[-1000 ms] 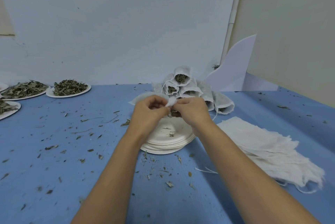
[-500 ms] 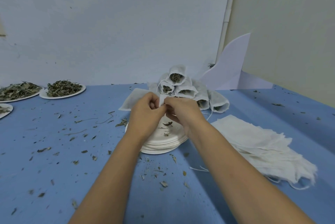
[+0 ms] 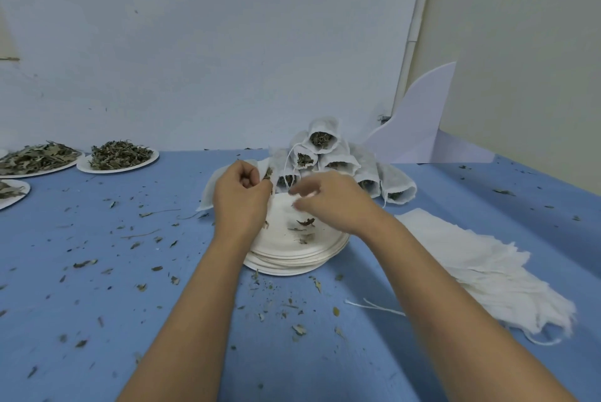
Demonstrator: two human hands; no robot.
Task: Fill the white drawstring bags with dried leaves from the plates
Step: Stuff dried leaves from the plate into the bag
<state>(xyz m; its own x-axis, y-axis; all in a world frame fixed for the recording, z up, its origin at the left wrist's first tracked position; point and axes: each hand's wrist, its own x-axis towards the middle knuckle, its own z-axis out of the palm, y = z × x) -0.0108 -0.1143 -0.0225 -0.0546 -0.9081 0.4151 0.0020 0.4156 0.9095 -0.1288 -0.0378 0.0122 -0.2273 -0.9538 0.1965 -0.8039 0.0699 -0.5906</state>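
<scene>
White bags (image 3: 393, 178) and plates (image 3: 292, 266), blue table (image 3: 97, 304) (green-brown leaves (image 3: 120, 155)).

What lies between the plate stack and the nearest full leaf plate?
Head view: blue table strewn with leaf crumbs, plus a corner of the bag the left hand holds.

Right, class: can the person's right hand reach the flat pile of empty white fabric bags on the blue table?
Probably yes. The right hand hovers over the stacked white paper plates; the pile of empty bags lies uncovered just to its right, nothing standing between.
</scene>
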